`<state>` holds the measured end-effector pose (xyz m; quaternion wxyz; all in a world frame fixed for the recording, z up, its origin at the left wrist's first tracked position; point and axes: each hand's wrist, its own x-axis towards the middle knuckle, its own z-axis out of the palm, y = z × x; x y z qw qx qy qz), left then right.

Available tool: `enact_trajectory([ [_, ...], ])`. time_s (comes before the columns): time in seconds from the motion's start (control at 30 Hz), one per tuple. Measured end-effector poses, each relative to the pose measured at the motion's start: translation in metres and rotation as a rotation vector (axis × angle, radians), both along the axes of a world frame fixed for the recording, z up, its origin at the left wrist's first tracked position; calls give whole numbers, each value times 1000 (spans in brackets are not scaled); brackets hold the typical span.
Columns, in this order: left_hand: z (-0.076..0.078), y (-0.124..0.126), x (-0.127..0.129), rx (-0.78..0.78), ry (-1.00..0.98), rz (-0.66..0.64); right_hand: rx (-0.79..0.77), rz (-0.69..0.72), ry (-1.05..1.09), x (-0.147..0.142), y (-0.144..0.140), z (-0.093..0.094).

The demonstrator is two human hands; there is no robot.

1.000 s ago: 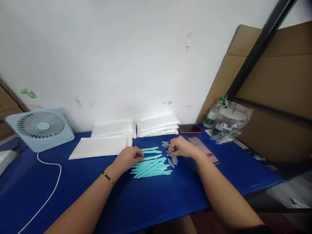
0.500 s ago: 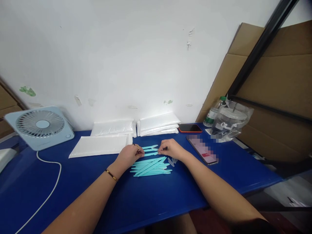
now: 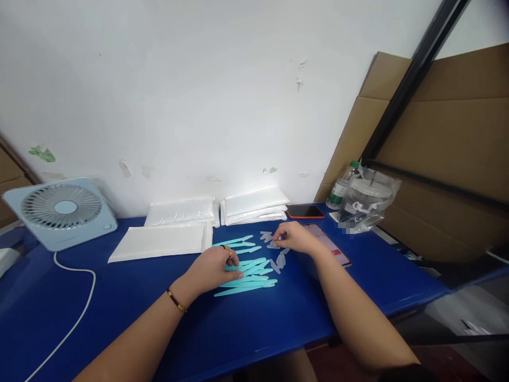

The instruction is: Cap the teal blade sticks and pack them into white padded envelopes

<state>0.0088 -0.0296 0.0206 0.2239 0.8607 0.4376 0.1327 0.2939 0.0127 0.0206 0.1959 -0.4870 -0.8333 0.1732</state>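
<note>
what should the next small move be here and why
Probably the left hand should draw one stick from the nearer pile of teal sticks: its thumb and fingers are at that pile, where sticks overlap and could drag one another, while the right hand is busy at the small clear pieces.

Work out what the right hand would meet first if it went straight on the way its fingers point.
The right hand would probably meet the small translucent pieces beside it first; whether it already touches one is unclear.
</note>
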Motion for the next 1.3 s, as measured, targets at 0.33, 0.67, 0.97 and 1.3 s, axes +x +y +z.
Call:
enact_trajectory([
  [0.33,0,5,0,40,-6,131,23,42,-53,-11,4,-13],
  [0.67,1,14,-12,-33,-173,192,-194,118,517,-20,-4,-6],
  [0.97,-6,19,-16,-59,-180,158,-171,158,620,-25,-2,-8],
  [1.3,-9,20,-9,-37,-177,130,-203,222,608,-48,-7,-13],
])
